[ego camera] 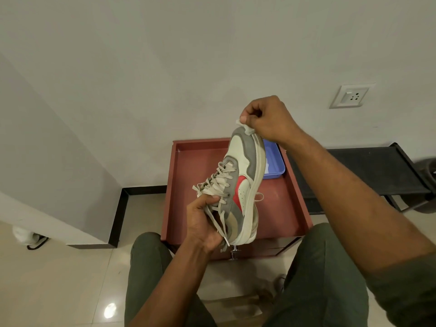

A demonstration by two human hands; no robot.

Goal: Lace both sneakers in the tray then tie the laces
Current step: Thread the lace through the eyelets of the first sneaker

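Sneaker (243,182) held lengthwise away, toe up, sole rightward.

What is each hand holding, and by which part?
Both hold one sneaker above the reddish tray. The left hand grips its toe end and loose laces; the right hand pinches the heel tab.

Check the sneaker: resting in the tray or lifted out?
Lifted out: the sneaker hangs above the tray, left hand at its laces, right hand pinching its upper end.

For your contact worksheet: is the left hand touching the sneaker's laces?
Touching: the head view shows the left hand gripping the sneaker with laces under its thumb.
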